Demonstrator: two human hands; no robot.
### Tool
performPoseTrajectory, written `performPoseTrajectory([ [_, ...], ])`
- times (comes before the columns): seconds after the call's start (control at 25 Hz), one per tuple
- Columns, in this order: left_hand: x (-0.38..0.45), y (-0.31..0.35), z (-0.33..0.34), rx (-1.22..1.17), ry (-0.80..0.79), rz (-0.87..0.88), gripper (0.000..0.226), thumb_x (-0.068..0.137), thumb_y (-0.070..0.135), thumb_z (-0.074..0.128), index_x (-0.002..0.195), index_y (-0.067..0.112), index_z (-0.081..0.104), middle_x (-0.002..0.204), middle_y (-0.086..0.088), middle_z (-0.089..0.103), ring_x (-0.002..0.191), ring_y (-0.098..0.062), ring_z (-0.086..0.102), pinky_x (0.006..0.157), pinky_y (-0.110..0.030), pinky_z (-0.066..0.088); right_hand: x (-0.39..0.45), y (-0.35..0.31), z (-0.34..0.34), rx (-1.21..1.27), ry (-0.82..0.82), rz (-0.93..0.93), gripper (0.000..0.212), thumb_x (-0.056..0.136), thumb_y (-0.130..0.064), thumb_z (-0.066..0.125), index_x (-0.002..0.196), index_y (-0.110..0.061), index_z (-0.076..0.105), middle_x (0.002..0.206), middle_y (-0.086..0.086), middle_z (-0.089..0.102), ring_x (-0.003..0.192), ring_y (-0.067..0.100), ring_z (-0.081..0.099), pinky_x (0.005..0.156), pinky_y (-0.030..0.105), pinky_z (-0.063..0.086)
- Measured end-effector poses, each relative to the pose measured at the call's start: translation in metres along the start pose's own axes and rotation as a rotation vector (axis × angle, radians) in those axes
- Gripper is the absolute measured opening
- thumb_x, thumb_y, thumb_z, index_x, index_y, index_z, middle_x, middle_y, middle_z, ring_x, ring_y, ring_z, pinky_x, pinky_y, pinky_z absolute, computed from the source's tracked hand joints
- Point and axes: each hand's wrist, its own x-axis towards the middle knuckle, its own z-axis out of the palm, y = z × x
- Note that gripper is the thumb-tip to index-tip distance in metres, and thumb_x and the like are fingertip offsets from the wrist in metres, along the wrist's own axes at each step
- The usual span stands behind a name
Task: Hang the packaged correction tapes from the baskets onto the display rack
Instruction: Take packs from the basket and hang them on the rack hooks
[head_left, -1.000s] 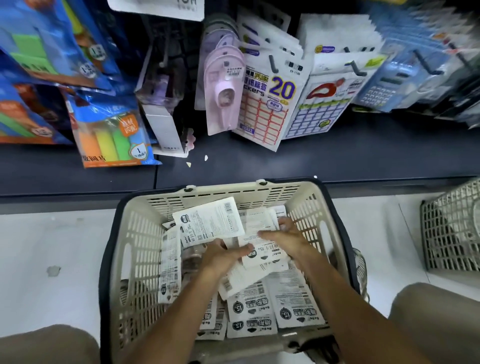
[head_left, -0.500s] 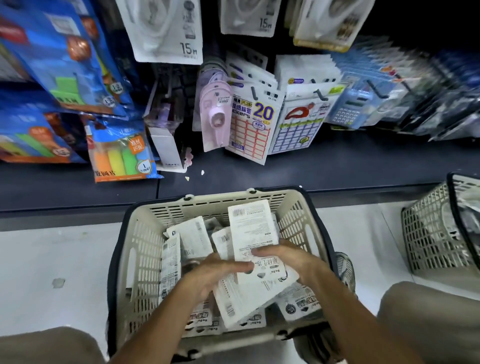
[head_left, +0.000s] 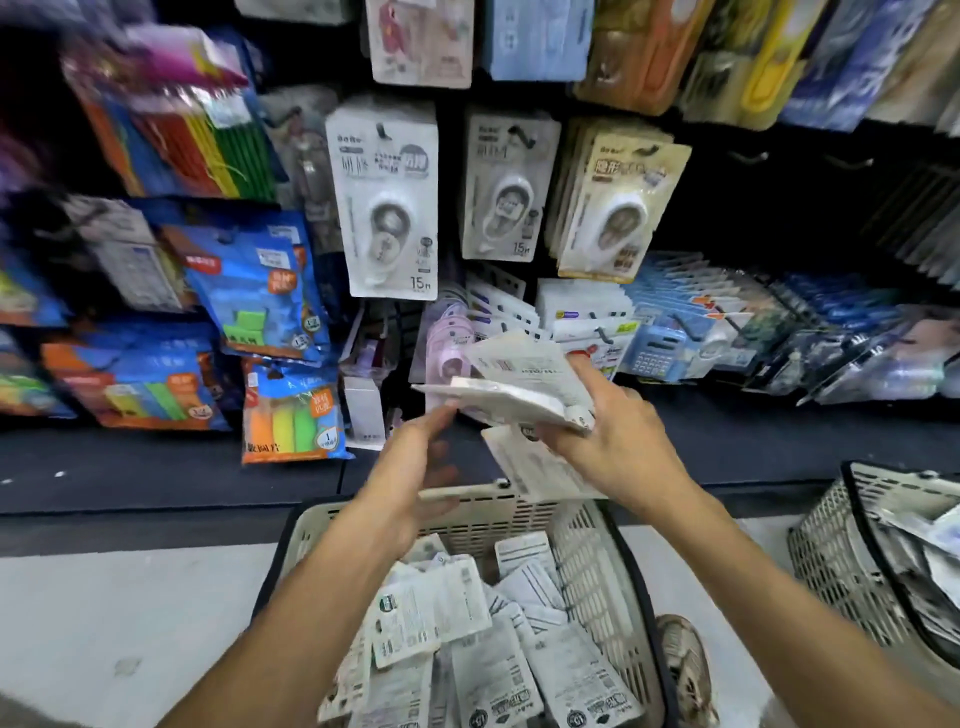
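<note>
Packs lifted clear of the basket, not yet hung.

Taking the cream perforated plastic basket (head_left: 587, 551) as our landmark and reading left to right: above its far rim the left hand (head_left: 415, 467) has straight, relaxed fingers whose tips touch the near edge of the packs and hold nothing. To its right, the right hand (head_left: 613, 436) grips a fanned bundle of white carded correction-tape packs (head_left: 519, 384), thumb on top and fingers curled beneath. More such packs lie loose inside the basket. Above and beyond it, a row of white hanging correction-tape cards marked 15m (head_left: 387, 202) occupies the display rack. We judge the transfer step is in hand; next, one pack must be separated and its hang-hole threaded onto a matching peg.
</note>
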Motion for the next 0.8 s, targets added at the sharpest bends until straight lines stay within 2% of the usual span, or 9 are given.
performPoseTrajectory([
  [0.08, -0.019, 0.028, -0.001, -0.173, -0.245, -0.139, 0.074, 0.082, 0.075, 0.055, 0.122, 0.015, 0.073, 0.128, -0.018, 0.069, 0.107, -0.037, 0.07, 0.087, -0.047, 0.057, 0.005, -0.016, -0.023, -0.419, 0.123, -0.313, 0.072, 0.066, -0.014, 0.078, 0.128, -0.029, 0.042, 0.12, 0.005, 0.069, 0.084, 0.037, 0.068, 0.06, 0.04, 0.05],
  [0.16, -0.036, 0.051, -0.002, -0.272, -0.448, -0.152, 0.088, 0.076, 0.083, 0.052, 0.123, 0.012, 0.074, 0.136, -0.021, 0.064, 0.116, -0.038, 0.068, 0.093, -0.049, 0.057, 0.005, -0.027, -0.044, -0.627, 0.231, -0.572, 0.079, 0.055, -0.004, 0.078, 0.124, -0.018, 0.041, 0.126, 0.015, 0.066, 0.077, 0.037, 0.069, 0.057, 0.037, 0.05],
  [0.24, -0.049, 0.074, -0.005, -0.27, -0.536, -0.105, 0.087, 0.072, 0.079, 0.062, 0.126, 0.011, 0.072, 0.141, -0.021, 0.06, 0.123, -0.039, 0.063, 0.101, -0.05, 0.054, 0.003, -0.033, -0.054, -0.737, 0.314, -0.803, 0.056, 0.077, -0.011, 0.07, 0.126, -0.013, 0.042, 0.131, 0.022, 0.064, 0.086, 0.036, 0.068, 0.068, 0.041, 0.053],
  [0.28, -0.056, 0.084, -0.005, -0.213, -0.538, -0.077, 0.086, 0.065, 0.074, 0.069, 0.124, 0.012, 0.073, 0.137, -0.021, 0.063, 0.12, -0.037, 0.065, 0.099, -0.049, 0.055, 0.001, -0.035, -0.054, -0.742, 0.34, -0.888, 0.044, 0.088, -0.013, 0.064, 0.126, -0.013, 0.043, 0.131, 0.022, 0.064, 0.09, 0.036, 0.068, 0.071, 0.043, 0.055],
  [0.36, -0.062, 0.093, -0.008, -0.071, -0.491, -0.079, 0.078, 0.052, 0.06, 0.081, 0.114, 0.012, 0.078, 0.122, -0.021, 0.072, 0.104, -0.034, 0.074, 0.085, -0.045, 0.062, -0.002, -0.042, -0.045, -0.697, 0.401, -0.992, 0.032, 0.096, -0.016, 0.062, 0.123, -0.014, 0.045, 0.127, 0.02, 0.067, 0.09, 0.036, 0.068, 0.075, 0.046, 0.055],
  [0.48, -0.067, 0.092, -0.015, -0.017, -0.446, -0.119, 0.056, 0.053, 0.035, 0.085, 0.102, 0.007, 0.081, 0.104, -0.023, 0.076, 0.087, -0.035, 0.077, 0.07, -0.042, 0.064, 0.001, -0.048, -0.029, -0.628, 0.44, -1.06, 0.023, 0.101, -0.02, 0.059, 0.121, -0.017, 0.047, 0.124, 0.015, 0.069, 0.09, 0.036, 0.07, 0.079, 0.047, 0.056],
  [0.6, -0.065, 0.091, -0.016, -0.003, -0.42, -0.097, 0.042, 0.057, 0.019, 0.082, 0.097, 0.007, 0.082, 0.1, -0.025, 0.076, 0.082, -0.036, 0.076, 0.07, -0.043, 0.064, 0.01, -0.043, -0.027, -0.654, 0.364, -1.065, 0.027, 0.102, -0.024, 0.056, 0.126, -0.02, 0.045, 0.13, 0.012, 0.068, 0.097, 0.035, 0.07, 0.084, 0.047, 0.056],
  [0.72, -0.061, 0.091, -0.012, 0.003, -0.358, -0.017, 0.038, 0.054, 0.016, 0.083, 0.091, 0.012, 0.084, 0.101, -0.023, 0.077, 0.082, -0.034, 0.076, 0.076, -0.043, 0.063, 0.022, -0.033, -0.034, -0.799, 0.153, -0.956, 0.075, 0.084, -0.019, 0.071, 0.147, -0.024, 0.03, 0.153, 0.01, 0.048, 0.123, 0.035, 0.06, 0.103, 0.05, 0.045],
  [0.8, -0.058, 0.094, -0.014, -0.015, -0.316, 0.045, 0.032, 0.048, 0.02, 0.085, 0.08, 0.014, 0.084, 0.095, -0.019, 0.078, 0.074, -0.03, 0.076, 0.067, -0.04, 0.064, 0.034, -0.026, -0.05, -0.695, 0.045, -0.742, 0.105, 0.069, -0.006, 0.074, 0.155, -0.029, 0.018, 0.162, 0.001, 0.026, 0.144, 0.03, 0.038, 0.113, 0.054, 0.031],
])
